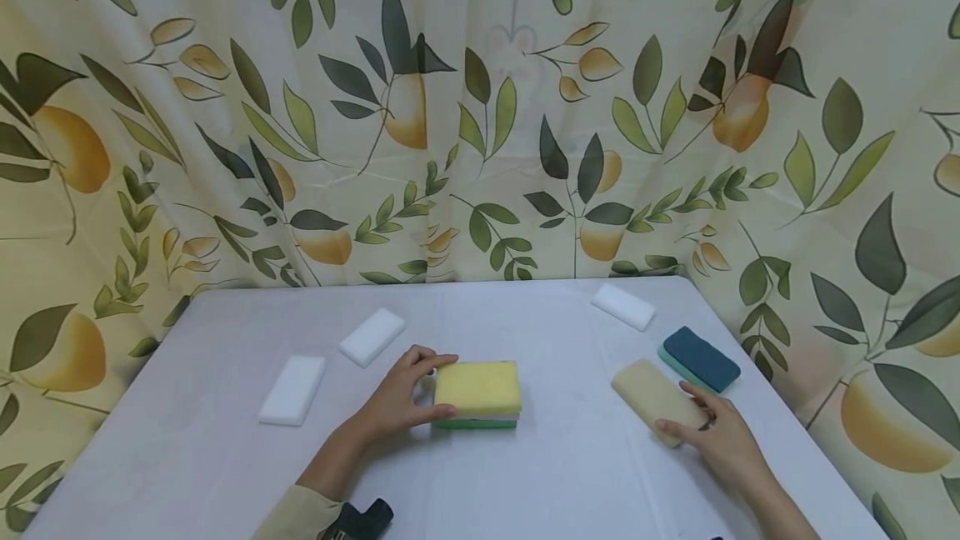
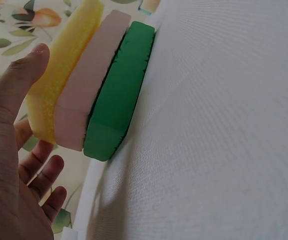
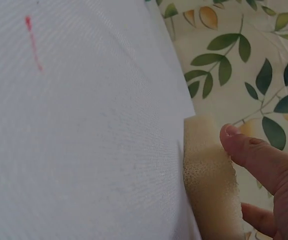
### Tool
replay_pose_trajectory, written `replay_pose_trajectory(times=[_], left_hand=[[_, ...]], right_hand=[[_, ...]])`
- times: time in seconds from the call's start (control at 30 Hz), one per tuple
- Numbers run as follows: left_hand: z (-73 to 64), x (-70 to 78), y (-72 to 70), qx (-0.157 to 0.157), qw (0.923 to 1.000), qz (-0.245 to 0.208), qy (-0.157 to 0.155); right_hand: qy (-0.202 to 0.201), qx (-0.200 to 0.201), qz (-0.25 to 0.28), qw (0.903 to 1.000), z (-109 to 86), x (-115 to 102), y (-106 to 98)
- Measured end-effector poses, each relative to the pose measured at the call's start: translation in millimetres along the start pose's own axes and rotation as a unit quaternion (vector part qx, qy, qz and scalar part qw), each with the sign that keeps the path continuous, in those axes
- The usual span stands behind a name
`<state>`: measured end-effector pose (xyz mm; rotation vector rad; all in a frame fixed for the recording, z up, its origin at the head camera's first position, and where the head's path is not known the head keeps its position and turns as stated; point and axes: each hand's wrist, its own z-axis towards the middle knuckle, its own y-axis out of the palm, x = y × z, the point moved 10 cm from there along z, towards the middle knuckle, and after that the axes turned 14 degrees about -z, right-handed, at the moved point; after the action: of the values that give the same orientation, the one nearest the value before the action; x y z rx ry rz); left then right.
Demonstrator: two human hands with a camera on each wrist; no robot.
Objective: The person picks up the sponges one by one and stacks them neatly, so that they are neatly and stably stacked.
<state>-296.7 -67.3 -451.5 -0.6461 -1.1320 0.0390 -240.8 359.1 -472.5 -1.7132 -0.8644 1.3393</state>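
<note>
In the head view a stack stands mid-table: a yellow sponge (image 1: 477,387) on top, a pale whitish-pink sponge (image 2: 91,82) in the middle, a green sponge (image 2: 121,95) at the bottom. My left hand (image 1: 405,390) holds the yellow sponge at its left end, thumb on the near side and index finger on the far side. The other left fingers hang loosely below it in the left wrist view. On the right of the table, my right hand (image 1: 720,436) grips a beige porous sponge (image 1: 651,394) between thumb and fingers. That sponge touches the white cloth.
Two white blocks (image 1: 292,390) lie left of the stack, the second white block (image 1: 372,337) farther back. Another white block (image 1: 623,307) is at the back right. A dark blue sponge on a teal layer (image 1: 701,358) lies just beyond the beige one. A patterned curtain (image 1: 480,107) hangs behind.
</note>
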Motion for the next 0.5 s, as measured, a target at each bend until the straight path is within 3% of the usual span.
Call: replay_pose_trajectory(times=[0.5], left_hand=[[0.1,-2.8,1.3,0.002,1.0000,-0.005,0.001]], right_hand=[[0.002,-0.012,-0.015,0.9998,2.5,0.2,6.8]])
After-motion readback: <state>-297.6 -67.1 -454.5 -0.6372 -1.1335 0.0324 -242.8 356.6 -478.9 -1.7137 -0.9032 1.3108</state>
